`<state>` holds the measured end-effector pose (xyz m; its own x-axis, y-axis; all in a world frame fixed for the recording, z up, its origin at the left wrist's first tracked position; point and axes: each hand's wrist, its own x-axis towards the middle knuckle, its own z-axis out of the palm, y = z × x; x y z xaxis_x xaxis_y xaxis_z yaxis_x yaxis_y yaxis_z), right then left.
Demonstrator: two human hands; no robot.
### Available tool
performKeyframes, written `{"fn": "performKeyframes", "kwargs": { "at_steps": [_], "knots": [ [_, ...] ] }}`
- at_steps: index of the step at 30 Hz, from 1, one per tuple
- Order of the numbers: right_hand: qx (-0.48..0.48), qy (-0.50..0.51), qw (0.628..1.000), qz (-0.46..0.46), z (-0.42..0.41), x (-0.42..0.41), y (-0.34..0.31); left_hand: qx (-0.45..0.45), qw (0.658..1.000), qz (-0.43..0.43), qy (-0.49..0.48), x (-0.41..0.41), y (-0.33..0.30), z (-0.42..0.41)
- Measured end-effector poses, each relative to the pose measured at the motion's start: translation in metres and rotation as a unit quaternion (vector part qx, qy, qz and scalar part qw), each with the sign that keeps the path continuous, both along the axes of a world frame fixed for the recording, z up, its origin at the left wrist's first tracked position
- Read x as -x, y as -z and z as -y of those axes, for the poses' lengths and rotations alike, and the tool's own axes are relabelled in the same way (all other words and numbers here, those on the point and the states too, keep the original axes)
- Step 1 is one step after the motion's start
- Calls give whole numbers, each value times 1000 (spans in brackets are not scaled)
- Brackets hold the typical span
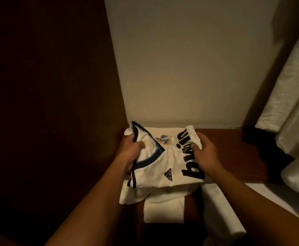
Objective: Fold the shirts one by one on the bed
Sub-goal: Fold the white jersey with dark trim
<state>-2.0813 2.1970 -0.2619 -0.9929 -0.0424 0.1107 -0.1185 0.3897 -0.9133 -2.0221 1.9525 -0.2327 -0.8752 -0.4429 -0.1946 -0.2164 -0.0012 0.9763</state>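
Observation:
A folded white football shirt (pixel 164 167) with a dark blue collar, a crest and black lettering lies in the middle of the view, over a brown wooden surface (pixel 233 157). My left hand (pixel 131 153) grips its collar side, the thumb on top of the cloth. My right hand (pixel 205 153) grips the lettered right edge, fingers curled under it. More white cloth (pixel 162 208) lies beneath the shirt, hanging toward me.
A pale wall (pixel 189 68) rises straight ahead, with a dark wooden panel (pixel 47 86) on the left. White curtains (pixel 296 103) hang at the right. A white bed edge (pixel 219 210) runs along the lower right.

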Motion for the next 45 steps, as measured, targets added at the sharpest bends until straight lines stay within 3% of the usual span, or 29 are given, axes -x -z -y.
{"fn": "performKeyframes", "kwargs": {
  "at_steps": [14, 18, 20, 22, 24, 27, 30, 32, 36, 38, 39, 42, 45],
  "knots": [
    [11, 39, 999, -29, 27, 114, 6, 92, 996, -6, 5, 126, 1, 67],
    [29, 62, 997, 23, 31, 140, 19, 84, 996, 18, -8, 152, 11, 80],
    [-5, 48, 997, 66, 31, 148, 35, 114, 991, 66, -14, 160, 29, 83],
    [-61, 36, 989, 131, 28, 147, 53, 234, 955, 180, 12, 158, 51, 82],
    [-97, 49, 980, 166, 26, 144, 66, 397, 878, 264, 34, 147, 71, 74],
    [-110, 81, 974, 181, 29, 144, 73, 555, 818, 142, 56, 129, 85, 46],
    [-100, 103, 965, 217, 29, 143, 74, 595, 786, 63, 154, 117, 104, 24],
    [-87, 78, 970, 214, 25, 141, 77, 608, 758, 109, 207, 111, 122, 22],
    [-109, 62, 977, 173, 16, 141, 85, 592, 743, 189, 249, 101, 139, 34],
    [-190, 41, 966, 168, 17, 133, 87, 596, 736, 189, 260, 99, 138, 36],
    [-274, 27, 952, 134, 17, 128, 88, 599, 732, 189, 263, 100, 137, 37],
    [-469, -80, 876, -73, 21, 109, 97, 598, 726, 206, 270, 102, 136, 37],
    [-525, -164, 833, -52, 19, 103, 104, 609, 714, 228, 260, 101, 131, 34]
  ]
}}
